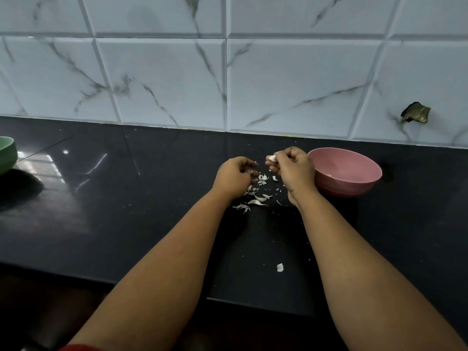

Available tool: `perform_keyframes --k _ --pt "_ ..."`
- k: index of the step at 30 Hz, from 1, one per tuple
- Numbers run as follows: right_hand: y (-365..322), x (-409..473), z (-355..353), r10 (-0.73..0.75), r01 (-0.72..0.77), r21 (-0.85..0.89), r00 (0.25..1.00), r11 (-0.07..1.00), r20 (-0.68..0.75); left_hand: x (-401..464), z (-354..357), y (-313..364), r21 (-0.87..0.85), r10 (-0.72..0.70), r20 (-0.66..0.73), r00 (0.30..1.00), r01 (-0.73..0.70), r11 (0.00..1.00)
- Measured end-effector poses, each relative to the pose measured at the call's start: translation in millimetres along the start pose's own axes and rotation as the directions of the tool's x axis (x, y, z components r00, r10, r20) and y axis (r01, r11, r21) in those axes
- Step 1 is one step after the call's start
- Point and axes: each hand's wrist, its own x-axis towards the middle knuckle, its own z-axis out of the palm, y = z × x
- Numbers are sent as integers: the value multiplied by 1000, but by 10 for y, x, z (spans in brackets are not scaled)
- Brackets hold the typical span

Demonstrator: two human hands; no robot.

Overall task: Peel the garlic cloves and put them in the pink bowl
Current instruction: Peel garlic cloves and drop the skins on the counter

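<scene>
My right hand (pixel 293 171) pinches a white garlic clove (pixel 272 158) between its fingertips, just left of the pink bowl (pixel 354 183). The bowl stands on the black counter (pixel 126 211) and touches the back of that hand in the view. My left hand (pixel 234 177) hovers a little to the left with its fingers curled; whether it holds a bit of skin I cannot tell. Below and between the hands lies a scatter of white garlic skins (pixel 258 196).
A green bowl (pixel 7 154) sits at the far left edge of the counter. One loose white scrap (pixel 279 267) lies nearer the counter's front edge. The marble-tiled wall (pixel 228 79) rises behind, with a broken hole (pixel 415 113) at the right.
</scene>
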Motion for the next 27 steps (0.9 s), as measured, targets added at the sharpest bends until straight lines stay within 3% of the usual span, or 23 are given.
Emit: perform_keyframes --k 5,10,13,16,19,21,24,27 --pt "79 52 -64 -98 107 -302 994 947 43 -8 -9 -3 71 41 24 999 -43 997" --pt "117 36 -81 -116 240 -604 965 760 237 11 -9 -29 137 103 -41 994 -97 986" --pt "89 39 -92 -64 237 -692 962 682 266 10 -23 -11 144 108 -73 991 -97 985" --pt "108 39 -104 -23 225 -670 955 707 295 12 -28 -15 165 93 -91 992 -77 983" --pt "123 23 -109 -85 301 -674 939 675 335 16 -26 -25 177 95 -82 992 -79 981" --pt "125 33 -90 -116 291 -617 944 731 308 15 -21 -24 132 86 -64 994 -76 988" --pt "147 39 -68 -100 214 -459 960 862 261 0 9 -7 -82 -2 8 1000 2 997" --pt "149 24 -63 -68 145 -308 966 940 248 -7 9 20 -325 -91 49 995 102 940"
